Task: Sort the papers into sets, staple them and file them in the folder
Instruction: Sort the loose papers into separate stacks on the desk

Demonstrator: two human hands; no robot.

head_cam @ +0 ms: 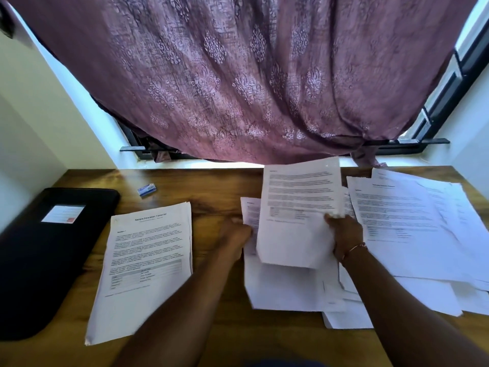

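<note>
My right hand [344,235] grips a printed sheet [299,207] by its right edge and holds it raised above the desk. My left hand [234,238] pinches the left edge of the papers lying under that sheet [277,287]. A neat set headed with a printed title [144,266] lies to the left. A loose spread of printed pages [412,226] covers the right side. The black folder [39,260] with a white label lies closed at the far left.
A small blue-and-white box [146,189] sits on the wooden desk [211,197] near the back edge. A purple patterned curtain [251,75] hangs over the window behind the desk. White walls close in on both sides.
</note>
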